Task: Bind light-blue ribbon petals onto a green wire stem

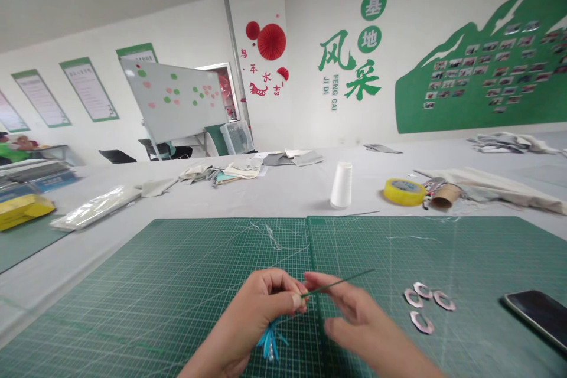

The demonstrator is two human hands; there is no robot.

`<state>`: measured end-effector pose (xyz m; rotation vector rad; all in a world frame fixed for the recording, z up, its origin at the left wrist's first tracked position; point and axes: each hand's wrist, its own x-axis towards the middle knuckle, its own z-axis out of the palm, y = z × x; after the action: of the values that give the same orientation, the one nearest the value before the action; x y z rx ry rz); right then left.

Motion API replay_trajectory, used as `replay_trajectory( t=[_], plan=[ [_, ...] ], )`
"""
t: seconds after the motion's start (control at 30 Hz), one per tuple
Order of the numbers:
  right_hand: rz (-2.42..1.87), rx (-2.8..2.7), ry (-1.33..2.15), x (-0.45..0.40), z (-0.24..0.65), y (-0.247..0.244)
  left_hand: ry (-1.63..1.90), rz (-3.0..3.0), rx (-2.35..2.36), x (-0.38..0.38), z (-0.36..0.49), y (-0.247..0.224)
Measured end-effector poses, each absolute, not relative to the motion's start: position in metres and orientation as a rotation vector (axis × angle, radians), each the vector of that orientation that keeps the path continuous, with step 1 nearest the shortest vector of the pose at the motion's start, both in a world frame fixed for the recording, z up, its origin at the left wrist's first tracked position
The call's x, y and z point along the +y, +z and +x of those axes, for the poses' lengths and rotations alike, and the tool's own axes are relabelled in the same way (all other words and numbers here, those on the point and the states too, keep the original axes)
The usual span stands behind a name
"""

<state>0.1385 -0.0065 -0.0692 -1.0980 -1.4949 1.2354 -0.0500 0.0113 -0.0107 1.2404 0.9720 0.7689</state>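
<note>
Head view: pinches a thin green stick (343, 281) in the left hand (270, 301), fingers curled, over adjoining edges of gridded mats (199, 271), blue fringed strips (270, 344) just below; spreads the right hand (357, 314) loosely beside it, contact unclear. Shows curved pinkish pieces (422, 323) farther right.
</note>
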Motion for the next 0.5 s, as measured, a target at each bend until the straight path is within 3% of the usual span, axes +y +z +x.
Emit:
replay_trajectory(
  t=[0.07, 0.17, 0.3, 0.5],
  plan=[
    [-0.883, -1.457, 1.413, -0.009, 0.122, -0.080, 0.788, 1.233, 0.960, 0.013, -0.048, -0.014],
    [-0.970, -1.461, 1.469, -0.011, 0.114, -0.084, 0.810, 1.228, 0.986, 0.014, -0.047, -0.016],
    [-1.172, -1.722, 0.990, -0.017, 0.118, -0.077, 0.823, 1.234, 1.060, 0.015, -0.049, -0.017],
    [-1.121, -2.105, 0.445, -0.024, 0.129, -0.069, 0.807, 1.294, 1.108, 0.016, -0.049, -0.020]
  ],
)
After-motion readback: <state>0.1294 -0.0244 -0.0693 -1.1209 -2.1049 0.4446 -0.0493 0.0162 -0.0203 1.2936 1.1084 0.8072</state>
